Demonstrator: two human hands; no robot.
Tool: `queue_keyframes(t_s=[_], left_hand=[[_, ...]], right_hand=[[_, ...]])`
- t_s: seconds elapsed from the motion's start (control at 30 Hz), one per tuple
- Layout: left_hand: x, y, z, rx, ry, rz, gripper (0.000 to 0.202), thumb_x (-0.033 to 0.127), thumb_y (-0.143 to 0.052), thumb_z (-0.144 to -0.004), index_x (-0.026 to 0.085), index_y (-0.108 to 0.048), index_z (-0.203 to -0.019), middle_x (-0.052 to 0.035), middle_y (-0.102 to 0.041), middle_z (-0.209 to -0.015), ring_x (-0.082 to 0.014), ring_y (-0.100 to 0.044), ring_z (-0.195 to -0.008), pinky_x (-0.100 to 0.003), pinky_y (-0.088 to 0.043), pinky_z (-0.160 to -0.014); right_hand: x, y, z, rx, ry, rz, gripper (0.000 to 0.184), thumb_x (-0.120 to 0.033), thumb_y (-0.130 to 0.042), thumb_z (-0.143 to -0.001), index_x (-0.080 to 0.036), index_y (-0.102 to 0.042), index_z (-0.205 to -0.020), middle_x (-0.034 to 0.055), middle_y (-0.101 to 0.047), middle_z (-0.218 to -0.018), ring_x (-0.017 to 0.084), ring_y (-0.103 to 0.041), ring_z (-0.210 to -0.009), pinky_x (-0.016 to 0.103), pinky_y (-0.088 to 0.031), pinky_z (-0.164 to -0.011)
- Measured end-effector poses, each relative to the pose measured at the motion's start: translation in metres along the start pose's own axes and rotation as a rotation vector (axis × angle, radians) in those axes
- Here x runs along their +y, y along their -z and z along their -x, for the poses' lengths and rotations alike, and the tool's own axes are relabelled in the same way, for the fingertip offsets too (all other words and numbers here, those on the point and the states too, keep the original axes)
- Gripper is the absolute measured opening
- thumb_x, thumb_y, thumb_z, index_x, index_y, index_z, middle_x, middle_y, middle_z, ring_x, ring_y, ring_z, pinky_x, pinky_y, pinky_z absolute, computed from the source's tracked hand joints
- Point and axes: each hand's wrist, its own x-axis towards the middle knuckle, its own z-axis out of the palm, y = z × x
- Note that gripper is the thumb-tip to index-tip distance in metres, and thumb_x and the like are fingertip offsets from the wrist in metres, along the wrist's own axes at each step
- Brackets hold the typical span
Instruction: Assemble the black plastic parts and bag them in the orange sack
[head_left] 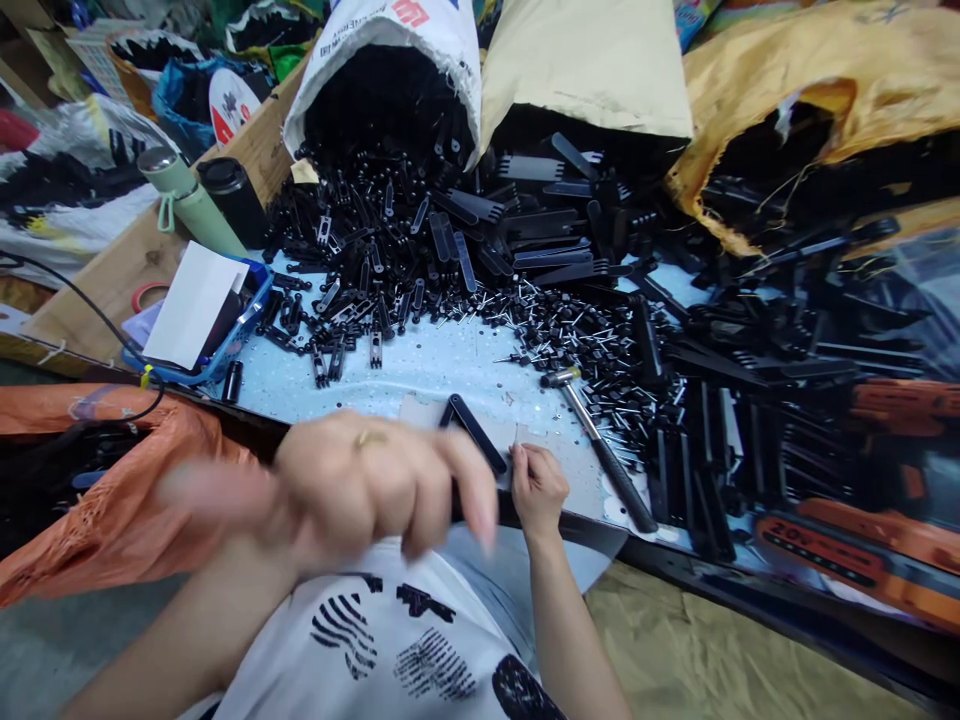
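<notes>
So the left hand (367,490) is a blur up close to the camera, fingers curled, can't tell if it's gripping anything. The right hand (538,485) has its fingertips together down on the desk (450,350), too small to see on what. The black strip (478,435) lies just left of it, with a hammer (609,465) to the right.

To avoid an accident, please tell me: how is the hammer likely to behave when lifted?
The hammer may feel head-heavy, since its thick head sits at one end. It should stay stiff: the shaft looks straight and metallic. The dark grip looks rubbery, so slipping seems unlikely.
</notes>
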Motion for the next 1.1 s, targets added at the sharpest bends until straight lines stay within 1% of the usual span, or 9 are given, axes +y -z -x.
queue_keyframes(t_s=[0.1, 0.2, 0.37, 0.6, 0.73, 0.83, 0.93, 1.0, 1.1], left_hand=[[-0.021, 0.002, -0.04, 0.008, -0.112, 0.098, 0.072, 0.072, -0.006, -0.084, 0.019, -0.026, -0.039, 0.0043, -0.016, -0.031, -0.0089, -0.027, -0.029, -0.03, -0.043, -0.053], [-0.038, 0.012, -0.061, 0.01, -0.118, 0.172, 0.07, 0.06, -0.002, -0.092, 0.017, -0.023, -0.04, 0.0045, -0.017, -0.031, -0.0066, -0.026, -0.028, -0.028, -0.042, -0.056], [-0.05, 0.033, -0.063, 0.049, -0.085, 0.204, 0.069, 0.057, -0.003, -0.093, 0.016, -0.021, -0.04, 0.0044, -0.017, -0.03, -0.0058, -0.025, -0.028, -0.025, -0.037, -0.052], [-0.054, 0.041, -0.068, 0.124, -0.009, 0.217, 0.065, 0.058, -0.014, -0.094, 0.017, -0.018, -0.044, 0.0061, -0.016, -0.032, -0.0053, -0.022, -0.028, -0.024, -0.035, -0.049], [-0.062, 0.051, -0.074, 0.061, -0.013, 0.159, 0.061, 0.054, -0.022, -0.095, 0.018, -0.024, -0.045, 0.007, -0.02, -0.034, -0.0056, -0.024, -0.03, -0.026, -0.041, -0.055], [-0.082, 0.061, -0.08, -0.125, -0.04, -0.3, 0.056, 0.058, -0.035, -0.09, 0.018, -0.045, -0.052, 0.0038, -0.039, -0.041, -0.0098, -0.042, -0.041, -0.03, -0.045, -0.066], [-0.113, 0.069, -0.087, -0.447, -0.168, -1.105, 0.036, 0.052, -0.057, -0.081, 0.017, -0.063, -0.087, -0.0073, -0.063, -0.083, -0.021, -0.058, -0.084, -0.037, -0.043, -0.085], [-0.133, 0.072, -0.092, -0.701, -0.26, -1.521, 0.037, 0.04, -0.062, -0.081, 0.018, -0.058, -0.111, -0.0114, -0.06, -0.108, -0.0257, -0.052, -0.106, -0.04, -0.038, -0.093], [-0.153, 0.077, -0.099, -0.94, -0.305, -1.8, 0.037, 0.021, -0.05, -0.089, 0.019, -0.049, -0.125, -0.0106, -0.058, -0.11, -0.0231, -0.053, -0.104, -0.038, -0.04, -0.09]], right_hand=[[-0.004, 0.0, -0.004, -0.09, 0.01, -0.076, 0.021, -0.035, -0.052, -0.088, -0.017, -0.064, -0.086, 0.0084, -0.066, -0.085, 0.019, -0.061, -0.082, 0.034, -0.048, -0.077], [-0.01, -0.003, -0.008, -0.23, 0.073, -0.041, 0.034, -0.047, -0.06, -0.081, -0.018, -0.063, -0.1, 0.0091, -0.066, -0.095, 0.022, -0.06, -0.09, 0.037, -0.048, -0.08], [-0.011, -0.011, -0.017, -0.34, 0.133, 0.005, 0.03, -0.042, -0.057, -0.085, -0.019, -0.063, -0.101, 0.0082, -0.067, -0.094, 0.022, -0.06, -0.087, 0.036, -0.047, -0.077], [-0.007, -0.023, -0.043, -0.496, 0.243, -0.026, 0.031, -0.041, -0.055, -0.087, -0.022, -0.063, -0.109, 0.0076, -0.067, -0.098, 0.022, -0.059, -0.091, 0.037, -0.045, -0.078], [-0.014, -0.029, -0.053, -0.534, 0.263, -0.028, 0.033, -0.041, -0.057, -0.086, -0.023, -0.062, -0.113, 0.0066, -0.066, -0.099, 0.021, -0.058, -0.093, 0.036, -0.045, -0.079], [-0.015, -0.022, -0.063, -0.509, 0.275, -0.016, 0.047, -0.048, -0.06, -0.081, -0.024, -0.057, -0.122, 0.0079, -0.063, -0.108, 0.022, -0.056, -0.099, 0.037, -0.045, -0.084], [-0.003, 0.0, -0.083, -0.378, 0.253, 0.019, 0.045, -0.045, -0.057, -0.084, -0.021, -0.057, -0.122, 0.0099, -0.062, -0.11, 0.022, -0.055, -0.102, 0.038, -0.045, -0.089], [0.016, 0.022, -0.102, -0.27, 0.213, 0.091, 0.04, -0.042, -0.056, -0.086, -0.019, -0.059, -0.119, 0.0105, -0.062, -0.11, 0.023, -0.055, -0.102, 0.038, -0.044, -0.09], [0.057, 0.061, -0.135, -0.133, 0.074, 0.277, 0.042, -0.042, -0.054, -0.087, -0.015, -0.061, -0.118, 0.0123, -0.062, -0.111, 0.023, -0.055, -0.103, 0.037, -0.043, -0.088]])
